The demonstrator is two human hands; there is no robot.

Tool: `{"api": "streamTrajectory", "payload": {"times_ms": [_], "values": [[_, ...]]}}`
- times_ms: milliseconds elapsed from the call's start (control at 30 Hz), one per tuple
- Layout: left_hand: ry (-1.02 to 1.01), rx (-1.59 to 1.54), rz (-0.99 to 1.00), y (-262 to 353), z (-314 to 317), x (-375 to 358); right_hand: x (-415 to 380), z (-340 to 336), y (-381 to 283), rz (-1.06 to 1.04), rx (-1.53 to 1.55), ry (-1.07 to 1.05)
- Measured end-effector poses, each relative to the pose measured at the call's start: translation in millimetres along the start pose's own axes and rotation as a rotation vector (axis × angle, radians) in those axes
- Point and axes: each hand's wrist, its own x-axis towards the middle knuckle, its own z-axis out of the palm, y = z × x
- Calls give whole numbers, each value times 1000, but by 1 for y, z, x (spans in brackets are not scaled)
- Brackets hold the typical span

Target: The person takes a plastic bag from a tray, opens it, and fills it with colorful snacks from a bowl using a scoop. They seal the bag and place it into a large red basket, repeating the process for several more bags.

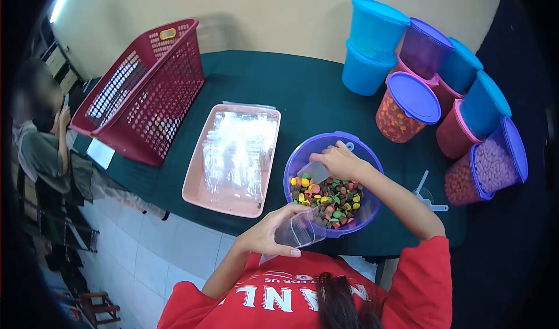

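A purple basin [374,203] holds many small candies [335,201] in yellow, green, pink and brown. Inside its upper part, my right hand [339,160] grips a small translucent scoop [315,172], low over the candies. At the basin's lower left rim, my left hand [271,230] is wrapped round a clear plastic cup [300,229], tilted with its mouth toward the candies. Whether anything lies in the cup is hard to tell. To the left, a pink tray [195,180] carries a pile of clear plastic bags [236,154].
A maroon basket [152,99] stands on the green table [314,87] at the left. Lidded tubs [410,105], some stacked, fill the right side. Clear scoops [430,201] lie right of the basin. At far left a person [49,148] sits.
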Motion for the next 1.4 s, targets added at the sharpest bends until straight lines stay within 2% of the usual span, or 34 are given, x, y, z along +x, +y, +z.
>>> {"api": "streamTrajectory", "payload": {"times_ms": [67, 100, 200, 267, 333, 433, 500, 600, 700, 767, 800, 867, 933, 1000, 1100, 1133, 1200, 1267, 1300, 1400], "values": [[-11, -16, -54, 4, -8, 2, -5, 2, -1, -11, 71, 44], [-23, 15, 2, 3, -16, 3, -7, 2, -4, 9, 76, 46], [-7, -89, -65, 2, -33, 5, -12, 1, -11, -25, 238, -16], [-71, -74, -69, 0, -44, 7, -13, 1, -17, -103, 237, 112], [-149, -159, -103, -2, -54, 12, -18, -12, -19, -61, 234, 62], [-186, -178, -98, 4, -62, 19, -28, -14, -20, -23, 419, -171], [-177, -143, -78, 5, -70, 24, -38, -7, -22, -22, 495, -117], [-224, -299, -134, 0, -75, 24, -51, -2, -15, -37, 633, -59], [-255, -275, -175, 9, -84, 24, -55, -5, -11, 38, 756, -240], [-246, -58, -93, 21, -91, 22, -55, -3, -13, 102, 777, -211], [-243, -68, -98, 31, -94, 20, -56, 0, -14, 161, 797, -183], [-116, 231, 85, 60, -102, 15, -56, -3, -13, 134, 874, -118], [103, 323, 221, 79, -105, 8, -59, -9, -13, 108, 857, -22], [477, 67, 535, 86, -81, 17, -66, -22, -12, 114, 887, -20], [784, -161, 796, 115, -57, 35, -81, -41, -14, 158, 856, 122], [796, -158, 786, 113, -47, 40, -87, -40, -13, 168, 834, 199], [965, -296, 855, 104, -29, 51, -102, -55, -14, 228, 829, 210], [942, -184, 872, 66, -15, 62, -114, -61, -11, 295, 818, 229], [922, 60, 801, 41, -10, 64, -119, -61, -8, 299, 818, 246], [861, 76, 713, 2, 10, 75, -130, -59, -2, 321, 830, 277]]}}
